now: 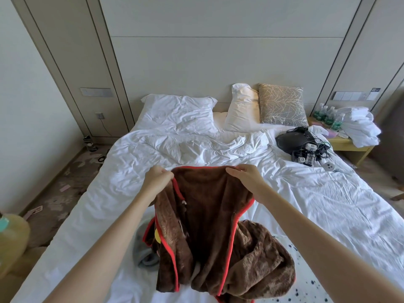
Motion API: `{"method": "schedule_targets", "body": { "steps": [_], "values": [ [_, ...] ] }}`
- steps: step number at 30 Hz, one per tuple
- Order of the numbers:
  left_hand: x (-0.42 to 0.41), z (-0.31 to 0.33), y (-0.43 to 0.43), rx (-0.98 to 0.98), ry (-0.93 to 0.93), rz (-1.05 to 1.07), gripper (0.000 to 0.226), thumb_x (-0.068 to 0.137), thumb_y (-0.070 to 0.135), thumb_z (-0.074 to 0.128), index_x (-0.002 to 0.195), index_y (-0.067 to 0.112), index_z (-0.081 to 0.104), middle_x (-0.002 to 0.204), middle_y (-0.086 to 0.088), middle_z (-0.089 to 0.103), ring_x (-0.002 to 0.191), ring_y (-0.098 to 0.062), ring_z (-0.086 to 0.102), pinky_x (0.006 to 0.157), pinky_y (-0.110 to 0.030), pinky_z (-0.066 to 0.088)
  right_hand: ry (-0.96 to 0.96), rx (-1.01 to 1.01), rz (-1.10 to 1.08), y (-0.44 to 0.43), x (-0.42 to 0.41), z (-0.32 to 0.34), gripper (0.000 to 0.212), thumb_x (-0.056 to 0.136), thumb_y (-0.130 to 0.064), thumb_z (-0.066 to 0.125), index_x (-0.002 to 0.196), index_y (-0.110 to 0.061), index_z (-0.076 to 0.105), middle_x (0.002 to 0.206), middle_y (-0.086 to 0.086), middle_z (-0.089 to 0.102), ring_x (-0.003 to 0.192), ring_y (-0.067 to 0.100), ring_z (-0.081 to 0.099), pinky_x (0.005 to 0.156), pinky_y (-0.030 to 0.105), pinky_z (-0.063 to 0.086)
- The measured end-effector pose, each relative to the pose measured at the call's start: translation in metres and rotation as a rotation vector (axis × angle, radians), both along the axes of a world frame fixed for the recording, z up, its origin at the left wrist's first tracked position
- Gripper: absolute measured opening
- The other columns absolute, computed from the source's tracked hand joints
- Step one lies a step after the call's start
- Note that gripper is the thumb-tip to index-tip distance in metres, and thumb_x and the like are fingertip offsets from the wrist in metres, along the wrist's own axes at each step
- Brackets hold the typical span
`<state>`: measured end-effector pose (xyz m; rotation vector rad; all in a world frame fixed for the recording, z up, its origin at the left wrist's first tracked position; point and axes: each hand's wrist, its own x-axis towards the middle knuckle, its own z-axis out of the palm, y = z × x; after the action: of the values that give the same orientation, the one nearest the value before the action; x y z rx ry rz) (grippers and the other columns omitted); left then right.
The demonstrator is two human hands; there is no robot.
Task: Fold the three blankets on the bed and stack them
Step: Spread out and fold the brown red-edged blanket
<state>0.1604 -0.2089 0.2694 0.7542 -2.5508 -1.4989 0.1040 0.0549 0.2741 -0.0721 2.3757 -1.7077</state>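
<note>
Gripping brown blanket (209,215) top edge, left hand (158,180), right hand (246,178)

Hotel-type bedroom, seen from the foot of a wide bed (306,193) w/ all-white, rumpled bedding. Two white pillows (179,112) & a grey cushion (282,106) w/ gold branch print lean on a tall headboard wall (218,62) of plain beige panels. Wall strips either side carry a left switch plate (96,92) & a right switch plate (354,96). Low yellow bedside table (349,147), right of bed, holds several small water bottles (328,117) w/ green labels, plus a pile of white towels (360,125). Patterned brown-grey carpet (65,171) on left; wall socket (100,115) w/ cable plugged in.
</note>
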Motion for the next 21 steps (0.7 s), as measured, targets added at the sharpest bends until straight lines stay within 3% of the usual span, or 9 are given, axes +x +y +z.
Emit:
{"method": "schedule_targets", "body": {
  "steps": [2,5,8,11,14,16,19,21],
  "values": [
    [0.004,-0.007,0.005,-0.084,-0.041,-0.083,0.027,0.084,0.017,0.067,0.064,0.009,0.051,0.064,-0.011,0.05,0.06,-0.022,0.051,0.055,-0.018,0.037,-0.003,-0.015,-0.052,-0.005,0.001,-0.002,0.021,0.08,-0.027,0.076,0.082,-0.009,0.066,0.071,0.002,0.059,0.07,0.018,0.056,0.062,0.026,0.042],
    [0.004,-0.009,0.009,-0.161,-0.026,-0.208,0.032,0.09,0.028,0.069,0.075,-0.001,0.063,0.08,-0.004,0.066,0.08,-0.016,0.061,0.071,-0.021,0.043,-0.014,-0.026,-0.011,-0.017,0.007,-0.004,0.033,0.077,-0.024,0.079,0.104,-0.014,0.063,0.088,0.001,0.064,0.077,0.014,0.06,0.068,0.026,0.047],
    [0.008,0.006,0.019,-0.111,0.046,-0.339,0.02,0.089,0.031,0.07,0.09,0.011,0.069,0.101,0.004,0.069,0.102,-0.007,0.059,0.089,-0.028,0.044,0.016,-0.02,0.171,-0.032,0.015,-0.004,0.047,0.078,-0.016,0.078,0.121,-0.017,0.059,0.105,0.01,0.069,0.088,0.02,0.064,0.082,0.032,0.051],
    [0.013,0.024,0.028,-0.07,0.146,-0.41,0.019,0.087,0.034,0.073,0.086,0.014,0.07,0.092,0.006,0.073,0.1,-0.004,0.066,0.09,-0.028,0.048,0.073,0.049,0.402,-0.05,0.024,0.001,0.043,0.081,-0.015,0.076,0.122,-0.017,0.063,0.121,0.005,0.065,0.105,0.018,0.064,0.091,0.025,0.047],
    [0.02,0.037,0.03,-0.077,0.186,-0.454,0.019,0.085,0.036,0.074,0.086,0.018,0.07,0.082,0.009,0.075,0.082,0.004,0.068,0.081,-0.023,0.048,0.161,0.104,0.47,-0.066,0.031,0.004,0.029,0.085,-0.009,0.069,0.115,-0.007,0.069,0.111,0.017,0.069,0.104,0.029,0.063,0.094,0.036,0.047],
    [0.024,0.04,0.026,-0.106,0.193,-0.444,0.016,0.084,0.034,0.075,0.085,0.02,0.068,0.072,0.013,0.073,0.067,0.004,0.065,0.071,-0.021,0.045,0.196,0.115,0.429,-0.071,0.032,0.005,0.02,0.087,-0.009,0.067,0.105,0.0,0.071,0.098,0.023,0.069,0.09,0.031,0.062,0.084,0.038,0.046],
    [0.031,0.037,0.011,-0.131,0.166,-0.415,0.014,0.084,0.03,0.076,0.087,0.022,0.065,0.07,0.001,0.074,0.065,-0.018,0.068,0.073,-0.028,0.047,0.174,0.131,0.327,-0.066,0.025,0.006,0.019,0.086,-0.015,0.069,0.093,0.003,0.071,0.079,0.014,0.062,0.077,0.022,0.054,0.072,0.032,0.041],
    [0.037,0.034,-0.002,-0.107,0.14,-0.4,0.012,0.085,0.03,0.075,0.086,0.021,0.068,0.071,-0.002,0.075,0.069,-0.016,0.071,0.077,-0.028,0.051,0.134,0.124,0.263,-0.06,0.019,0.006,0.015,0.085,-0.014,0.071,0.09,0.0,0.072,0.076,0.007,0.062,0.077,0.019,0.055,0.072,0.031,0.044]
  ]
}}
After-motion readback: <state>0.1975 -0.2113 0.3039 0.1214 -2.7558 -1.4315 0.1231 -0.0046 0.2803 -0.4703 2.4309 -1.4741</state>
